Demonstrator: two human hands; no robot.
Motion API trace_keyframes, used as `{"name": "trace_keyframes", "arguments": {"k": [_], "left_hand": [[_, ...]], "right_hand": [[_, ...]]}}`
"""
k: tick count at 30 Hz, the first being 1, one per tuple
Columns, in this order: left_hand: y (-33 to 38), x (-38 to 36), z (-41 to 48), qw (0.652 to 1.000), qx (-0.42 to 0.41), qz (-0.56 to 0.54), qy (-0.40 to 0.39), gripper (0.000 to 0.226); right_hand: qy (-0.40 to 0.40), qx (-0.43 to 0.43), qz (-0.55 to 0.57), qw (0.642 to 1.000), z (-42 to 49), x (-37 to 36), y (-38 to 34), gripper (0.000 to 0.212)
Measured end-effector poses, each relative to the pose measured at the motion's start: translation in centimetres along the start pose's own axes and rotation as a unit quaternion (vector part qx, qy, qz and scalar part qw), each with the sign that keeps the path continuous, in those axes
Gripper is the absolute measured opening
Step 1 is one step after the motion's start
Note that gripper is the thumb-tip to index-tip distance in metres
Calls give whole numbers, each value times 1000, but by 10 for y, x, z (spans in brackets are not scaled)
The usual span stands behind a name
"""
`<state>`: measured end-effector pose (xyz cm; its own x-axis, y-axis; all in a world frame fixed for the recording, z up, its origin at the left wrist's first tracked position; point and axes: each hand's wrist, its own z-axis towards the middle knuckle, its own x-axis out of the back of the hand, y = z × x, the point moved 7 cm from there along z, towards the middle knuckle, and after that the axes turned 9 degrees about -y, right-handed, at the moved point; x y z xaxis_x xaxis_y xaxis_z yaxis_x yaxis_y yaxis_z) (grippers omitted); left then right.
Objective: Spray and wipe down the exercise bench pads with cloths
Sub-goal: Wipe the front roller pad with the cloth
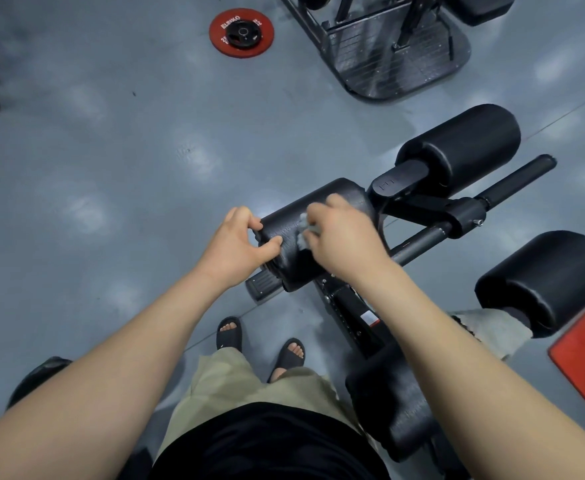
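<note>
Grips the roller pad (286, 258) at its end with the left hand (239, 242), thumb and fingers curled round it, likely to stop it turning. Pinches a bunched grey cloth (302, 240) in the right hand (344, 237), pressed onto that pad's top for wiping.

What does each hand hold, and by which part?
The left hand grips the black cylindrical roller pad by its near end. The right hand holds a small grey cloth, bunched up, on the pad.

Red weight plate (241, 32) on grey floor (111, 150)
</note>
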<state>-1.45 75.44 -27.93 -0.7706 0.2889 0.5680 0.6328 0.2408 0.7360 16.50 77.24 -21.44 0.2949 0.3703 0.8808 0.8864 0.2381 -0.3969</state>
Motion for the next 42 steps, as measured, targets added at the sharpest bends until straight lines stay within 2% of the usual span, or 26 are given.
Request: {"name": "trace_keyframes", "arguments": {"k": [4,6,8,10,14,17,19,23,25,27,31,33,35,37,39,42], "left_hand": [[1,-1,1,1000,1,6,0,38],[1,-1,2,1000,-1,7,-1,38],[2,0,1,1000,-2,8,1,38],[2,0,-1,1000,-3,7,5,38],[1,-1,-1,1000,-1,1,4,39],[1,-1,-3,1000,-6,5,9,39],[3,-3,-7,999,-28,10,18,40],[2,-9,-17,998,-56,5,38,40],[0,-11,-20,997,-55,0,45,39],[-1,-11,-20,997,-59,-4,45,34],[-5,-8,-16,996,-74,-35,26,9],[-6,-7,-14,996,-76,-40,21,7],[-6,-8,-14,996,-79,-45,21,11],[-5,-9,-16,995,-82,-46,21,16],[-5,-10,-18,996,-80,-43,18,24],[-4,-10,-19,996,-77,-39,10,34]], "right_hand": [[-54,53,49,996,-7,-5,-6,11],[0,4,47,999,0,14,20,13],[69,-80,29,994,5,35,52,17],[79,-122,18,989,6,37,65,17],[42,-63,10,997,-2,10,31,4],[-13,3,36,999,-12,-5,5,12],[-25,18,50,998,-15,-2,8,8],[70,-75,44,994,-10,28,50,15],[79,-83,36,993,-8,27,50,13],[64,-38,17,997,-9,13,27,9],[-4,75,15,997,-18,-15,-17,7],[-37,103,24,994,-17,-12,-17,10],[-17,67,31,997,-8,3,4,16],[56,-7,23,998,1,23,32,17],[87,-43,10,995,4,27,41,17],[47,30,-2,998,-3,5,4,17]]}}
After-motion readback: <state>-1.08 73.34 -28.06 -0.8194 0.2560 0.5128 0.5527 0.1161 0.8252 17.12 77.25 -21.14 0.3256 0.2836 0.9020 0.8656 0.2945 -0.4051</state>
